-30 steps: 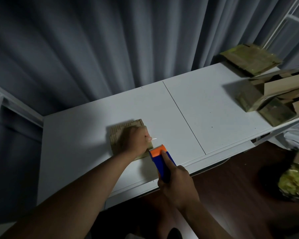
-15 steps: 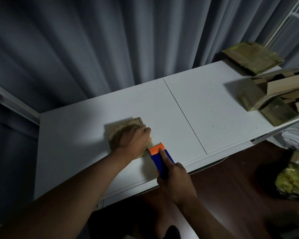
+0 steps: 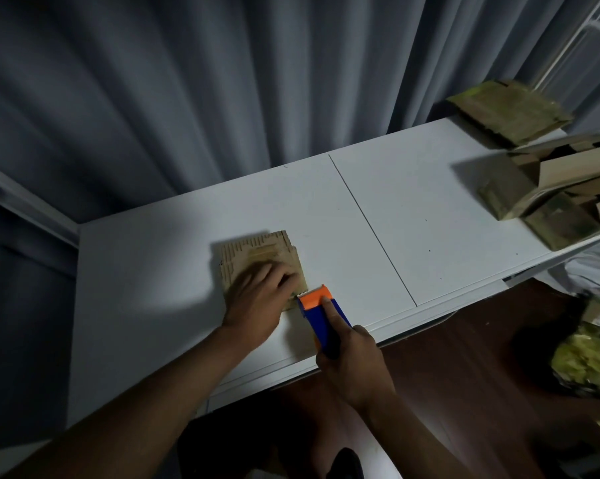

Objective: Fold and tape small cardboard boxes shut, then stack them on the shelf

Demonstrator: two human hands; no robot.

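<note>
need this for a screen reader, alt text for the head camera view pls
A person's left hand presses a small cardboard box flat on a white table while the right hand holds a blue and orange tape dispenser at its near edge. More cardboard boxes sit far right.

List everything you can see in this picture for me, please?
small cardboard box: one, tan, flat on the white table under the left hand
tape dispenser: one, blue and orange, at the box's near right corner
table: one, white
cardboard pile: several, brown-green, table's far right
curtain: grey, behind the table
bag: yellow-green, on the floor, right
left hand: presses the box
right hand: grips the dispenser
</note>
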